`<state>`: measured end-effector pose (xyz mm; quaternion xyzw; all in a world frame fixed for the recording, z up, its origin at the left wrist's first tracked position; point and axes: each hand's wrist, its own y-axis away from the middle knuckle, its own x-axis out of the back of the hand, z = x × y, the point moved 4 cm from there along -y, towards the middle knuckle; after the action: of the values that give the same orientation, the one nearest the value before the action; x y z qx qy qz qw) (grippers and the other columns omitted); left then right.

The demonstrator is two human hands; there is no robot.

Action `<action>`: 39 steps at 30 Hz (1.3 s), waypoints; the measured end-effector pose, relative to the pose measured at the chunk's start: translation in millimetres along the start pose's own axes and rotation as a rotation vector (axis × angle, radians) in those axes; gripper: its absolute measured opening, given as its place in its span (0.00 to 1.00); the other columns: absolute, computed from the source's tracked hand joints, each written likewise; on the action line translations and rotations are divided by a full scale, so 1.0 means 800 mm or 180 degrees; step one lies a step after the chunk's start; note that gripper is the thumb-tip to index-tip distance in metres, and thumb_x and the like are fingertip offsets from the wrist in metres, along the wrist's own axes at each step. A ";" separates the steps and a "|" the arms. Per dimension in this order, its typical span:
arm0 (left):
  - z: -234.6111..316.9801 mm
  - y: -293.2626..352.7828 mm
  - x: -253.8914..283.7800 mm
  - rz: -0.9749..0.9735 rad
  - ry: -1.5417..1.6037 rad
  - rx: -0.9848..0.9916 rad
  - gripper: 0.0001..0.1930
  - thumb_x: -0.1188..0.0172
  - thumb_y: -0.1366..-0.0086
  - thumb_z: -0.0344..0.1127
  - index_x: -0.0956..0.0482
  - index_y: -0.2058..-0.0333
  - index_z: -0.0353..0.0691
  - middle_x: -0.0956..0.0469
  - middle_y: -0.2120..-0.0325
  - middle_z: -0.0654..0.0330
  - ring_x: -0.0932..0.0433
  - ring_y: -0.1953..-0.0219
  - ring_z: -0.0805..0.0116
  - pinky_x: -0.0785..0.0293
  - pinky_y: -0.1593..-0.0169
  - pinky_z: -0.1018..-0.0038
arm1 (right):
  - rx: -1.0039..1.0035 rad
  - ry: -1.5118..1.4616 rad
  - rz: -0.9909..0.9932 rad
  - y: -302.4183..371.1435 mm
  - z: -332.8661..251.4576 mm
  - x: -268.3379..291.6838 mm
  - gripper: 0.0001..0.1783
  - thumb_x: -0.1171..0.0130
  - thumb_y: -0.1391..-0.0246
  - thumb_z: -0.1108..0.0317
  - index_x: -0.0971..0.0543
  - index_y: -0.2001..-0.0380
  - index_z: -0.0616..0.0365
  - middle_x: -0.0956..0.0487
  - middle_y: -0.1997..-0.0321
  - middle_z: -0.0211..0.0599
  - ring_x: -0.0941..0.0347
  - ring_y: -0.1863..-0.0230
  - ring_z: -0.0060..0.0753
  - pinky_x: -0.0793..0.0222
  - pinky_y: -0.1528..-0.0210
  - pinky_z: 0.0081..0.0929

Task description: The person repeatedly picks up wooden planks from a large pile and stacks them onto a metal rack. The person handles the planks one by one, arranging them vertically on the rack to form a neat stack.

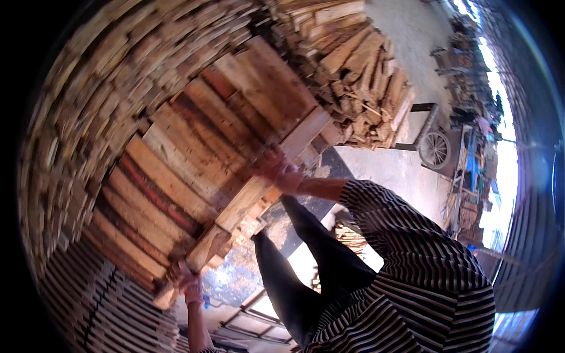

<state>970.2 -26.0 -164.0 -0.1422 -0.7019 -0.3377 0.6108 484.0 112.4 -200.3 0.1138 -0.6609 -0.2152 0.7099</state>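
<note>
A broad row of reddish-brown wooden boards [188, 123] lies side by side before me, forming the top of a stack. Along its near side runs a lengthwise wooden board [244, 203], in line with other pieces. My left hand [188, 281] is closed at the lower left end of this edge, its fingers curled round the wood. Farther up the same edge, my right hand [279, 170] grips the wood; its fingers are somewhat blurred. Stacked block ends [250, 228] show below the edge.
A high wall of stacked planks [76, 112] rises behind the boards. Split lumber [368, 88] is heaped at the upper right, near a cart with a spoked wheel [435, 149]. Sawdust lies on the dark sheet [271, 241] near my legs. Corrugated metal [100, 306] stands lower left.
</note>
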 end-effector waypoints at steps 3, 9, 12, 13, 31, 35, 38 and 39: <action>-0.008 -0.008 -0.030 -0.0428 0.0202 0.0331 0.47 0.22 0.50 0.46 0.36 0.32 0.52 0.28 0.41 0.47 0.33 0.34 0.38 0.39 0.30 0.40 | -0.0173 0.0870 -0.0042 -0.014 -0.003 -0.013 0.17 0.47 0.36 0.58 0.21 0.47 0.20 0.22 0.49 0.30 0.30 0.40 0.45 0.42 0.32 0.67; 0.000 -0.027 -0.030 -0.0904 -0.0404 0.0475 0.61 0.18 0.57 0.52 0.44 0.25 0.52 0.36 0.31 0.52 0.37 0.28 0.43 0.44 0.26 0.40 | -0.0197 -0.0068 0.0309 -0.018 -0.004 -0.015 0.07 0.47 0.41 0.59 0.25 0.62 0.25 0.27 0.59 0.27 0.30 0.49 0.41 0.41 0.39 0.66; 0.017 -0.052 0.000 -0.2189 -0.0684 0.0951 0.69 0.15 0.64 0.61 0.45 0.25 0.49 0.38 0.29 0.53 0.37 0.28 0.43 0.38 0.28 0.41 | -0.0253 -0.0308 0.0335 -0.010 0.001 -0.003 0.07 0.48 0.39 0.56 0.23 0.60 0.25 0.26 0.57 0.29 0.30 0.47 0.43 0.43 0.37 0.70; 0.030 -0.066 0.020 -0.2298 -0.0875 0.0908 0.70 0.15 0.66 0.64 0.44 0.26 0.49 0.35 0.31 0.55 0.35 0.30 0.44 0.35 0.30 0.41 | -0.0197 -0.0511 0.0246 -0.008 0.000 -0.002 0.09 0.48 0.37 0.55 0.21 0.58 0.25 0.24 0.54 0.31 0.29 0.45 0.45 0.45 0.35 0.73; 0.858 -0.442 0.195 -0.2369 0.5307 -0.0208 0.30 0.28 0.32 0.45 0.24 0.40 0.31 0.18 0.48 0.51 0.21 0.45 0.61 0.24 0.43 0.67 | -0.1932 -0.2562 0.1594 0.220 0.442 0.145 0.03 0.42 0.44 0.67 0.21 0.70 0.53 0.21 0.75 0.36 0.22 0.75 0.44 0.25 0.74 0.47; 0.987 -0.428 0.231 -0.1331 0.4211 -0.0834 0.31 0.30 0.31 0.45 0.26 0.37 0.31 0.23 0.39 0.45 0.20 0.49 0.57 0.22 0.42 0.66 | -0.2736 -0.0866 0.2236 0.247 0.700 0.143 0.36 0.35 0.37 0.53 0.32 0.30 0.52 0.27 0.31 0.51 0.29 0.32 0.54 0.31 0.30 0.54; 1.035 -0.409 0.265 -0.0890 0.3123 -0.0917 0.43 0.26 0.38 0.55 0.31 0.33 0.35 0.33 0.32 0.40 0.26 0.39 0.47 0.28 0.35 0.56 | -0.2129 -0.1154 0.0304 0.224 0.787 0.091 0.49 0.33 0.42 0.38 0.40 0.23 0.41 0.31 0.25 0.41 0.38 0.23 0.52 0.50 0.18 0.56; 1.047 -0.403 0.274 -0.0795 0.2686 -0.0876 0.47 0.25 0.42 0.58 0.32 0.31 0.38 0.36 0.30 0.39 0.29 0.35 0.43 0.31 0.32 0.52 | -0.1800 -0.1126 -0.0299 0.230 0.805 0.074 0.48 0.33 0.41 0.38 0.38 0.23 0.40 0.30 0.26 0.40 0.38 0.23 0.50 0.50 0.18 0.56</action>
<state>88.5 233.9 -73.1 0.0137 -0.3522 -0.5272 0.7732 -121.3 327.1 -0.7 -0.0965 -0.6820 -0.4390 0.5769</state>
